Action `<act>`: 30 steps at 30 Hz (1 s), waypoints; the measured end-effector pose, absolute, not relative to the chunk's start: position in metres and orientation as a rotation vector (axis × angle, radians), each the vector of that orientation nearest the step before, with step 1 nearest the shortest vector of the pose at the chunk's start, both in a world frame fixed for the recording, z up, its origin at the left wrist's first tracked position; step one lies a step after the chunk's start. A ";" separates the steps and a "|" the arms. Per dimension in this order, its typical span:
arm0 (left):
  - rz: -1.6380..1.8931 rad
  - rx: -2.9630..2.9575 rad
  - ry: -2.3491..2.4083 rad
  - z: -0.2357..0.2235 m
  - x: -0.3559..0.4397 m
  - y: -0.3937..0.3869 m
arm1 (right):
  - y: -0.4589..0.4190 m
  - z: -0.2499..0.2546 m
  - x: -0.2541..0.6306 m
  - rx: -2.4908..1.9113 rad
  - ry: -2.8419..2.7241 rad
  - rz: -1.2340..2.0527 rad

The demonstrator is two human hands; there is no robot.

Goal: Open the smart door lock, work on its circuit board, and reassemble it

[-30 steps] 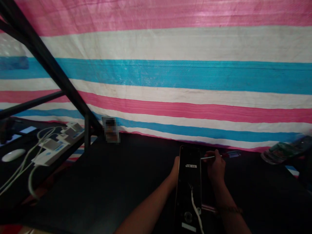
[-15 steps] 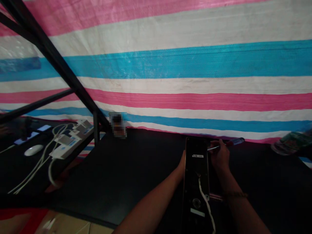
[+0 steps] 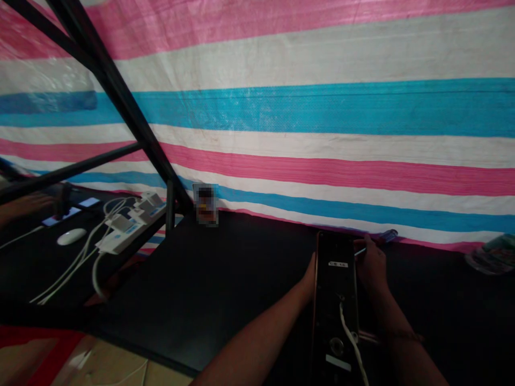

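The left hand (image 3: 309,279) holds the long black panel (image 3: 333,284) by its left side; most of its fingers are hidden. The right hand (image 3: 372,262) is wrapped around a screwdriver (image 3: 388,236). The clear handle points away to the right, and the metal rod points at the panel's right edge, near the top. I can't tell if the tip touches it.

The panel is in front of the person, between the two arms. It has a small white label (image 3: 338,264) near the top, and a white cord (image 3: 349,328) comes out of its middle.

Under the arms is a black worktop (image 3: 241,279). A blurred-out picture (image 3: 206,205) stands at its back. A see-through bottle (image 3: 491,254) lies far to the right. On the left are a white power strip (image 3: 120,236) with plugs, a white mouse (image 3: 71,237) and another person's hand (image 3: 36,206). Behind everything hangs a striped sheet (image 3: 301,107), pink, white and blue.
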State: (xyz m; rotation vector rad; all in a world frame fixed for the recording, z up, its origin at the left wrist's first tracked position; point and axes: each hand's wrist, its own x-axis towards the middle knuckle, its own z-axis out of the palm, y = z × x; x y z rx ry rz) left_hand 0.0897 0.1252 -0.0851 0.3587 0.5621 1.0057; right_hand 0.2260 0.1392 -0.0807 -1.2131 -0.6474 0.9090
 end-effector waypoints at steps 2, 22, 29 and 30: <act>0.989 0.347 0.575 -0.084 0.092 0.126 | 0.140 -0.081 0.227 -1.227 -0.656 0.899; 1.131 0.710 0.730 -0.085 0.079 0.123 | 0.143 -0.086 0.228 -1.238 -0.672 0.931; 1.145 1.000 0.870 -0.083 0.061 0.131 | 0.142 -0.088 0.228 -1.251 -0.763 0.948; 1.148 1.025 0.883 -0.082 0.060 0.132 | 0.143 -0.089 0.227 -1.254 -0.758 0.949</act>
